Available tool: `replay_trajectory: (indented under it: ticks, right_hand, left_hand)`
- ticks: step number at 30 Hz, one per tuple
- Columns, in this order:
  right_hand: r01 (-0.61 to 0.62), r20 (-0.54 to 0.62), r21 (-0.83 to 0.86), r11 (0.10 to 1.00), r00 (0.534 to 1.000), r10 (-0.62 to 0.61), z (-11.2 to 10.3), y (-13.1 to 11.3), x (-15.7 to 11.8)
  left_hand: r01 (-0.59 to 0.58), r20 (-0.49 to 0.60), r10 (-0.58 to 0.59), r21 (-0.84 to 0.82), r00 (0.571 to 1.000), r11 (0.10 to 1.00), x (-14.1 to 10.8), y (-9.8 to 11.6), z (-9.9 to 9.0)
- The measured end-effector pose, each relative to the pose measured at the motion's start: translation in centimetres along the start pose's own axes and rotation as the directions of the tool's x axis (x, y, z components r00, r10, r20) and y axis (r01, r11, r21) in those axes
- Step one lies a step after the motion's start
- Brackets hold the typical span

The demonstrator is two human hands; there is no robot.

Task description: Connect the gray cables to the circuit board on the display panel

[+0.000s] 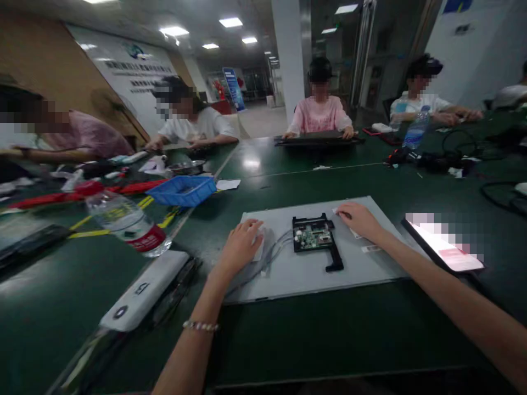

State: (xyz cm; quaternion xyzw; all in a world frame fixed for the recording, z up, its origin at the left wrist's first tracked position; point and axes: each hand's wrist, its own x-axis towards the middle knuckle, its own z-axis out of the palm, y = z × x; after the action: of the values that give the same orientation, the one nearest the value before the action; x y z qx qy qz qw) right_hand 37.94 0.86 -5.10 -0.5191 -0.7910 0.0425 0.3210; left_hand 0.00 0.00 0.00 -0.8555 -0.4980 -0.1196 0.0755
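A light grey panel point(288, 280) lies flat on the green table. On its middle sits a black frame point(335, 258) with a green circuit board point(310, 237), and grey cables point(274, 249) run from its left side. My left hand point(242, 244) rests at the panel's left part, over a clear plastic piece point(265, 241), fingers apart. My right hand point(358, 219) is at the upper right of the panel, its fingers pinched at a small white piece point(335, 211). Small white labels point(371, 248) lie below that hand.
Left of the panel are a white device point(144, 291), a water bottle point(127, 219) and a blue tray point(183, 189). A lit phone point(444, 244) lies at the right. Another bottle point(416, 129) and cables stand farther back. Several people sit around the table.
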Motion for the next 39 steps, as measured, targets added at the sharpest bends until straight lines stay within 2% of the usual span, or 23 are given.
replay_trajectory:
  ticks: [6,12,21,26,31,39]
  right_hand:
    - [0.002,-0.006,0.004,1.000,1.000,-0.002,0.1,0.1,0.0]
    - [-0.015,-0.022,-0.016,1.000,1.000,0.015,0.3,-0.2,0.0]
    - [-0.070,-0.043,0.055,0.996,0.996,0.073,0.1,-0.8,0.3]
    - [-0.052,-0.060,0.056,0.997,0.997,0.056,0.1,-0.7,0.4]
    - [-0.044,-0.040,0.008,0.999,0.998,0.044,0.4,-0.3,0.2]
    - [-0.016,-0.042,-0.016,1.000,0.999,0.015,0.3,0.0,-0.1]
  left_hand:
    - [0.015,-0.036,-0.015,-0.003,0.999,1.000,0.1,-0.1,-0.1]
    - [-0.020,-0.013,0.020,-0.037,1.000,0.999,0.1,0.0,-0.3]
    - [-0.028,-0.031,0.027,-0.032,0.999,0.999,0.1,0.0,-0.7]
    - [-0.037,-0.038,0.035,-0.054,0.999,0.998,0.2,0.5,-1.1]
    - [-0.031,-0.018,0.030,-0.087,0.999,0.996,0.0,1.0,-0.7]
    - [0.015,0.022,-0.015,-0.011,1.000,1.000,0.0,0.9,-0.6]
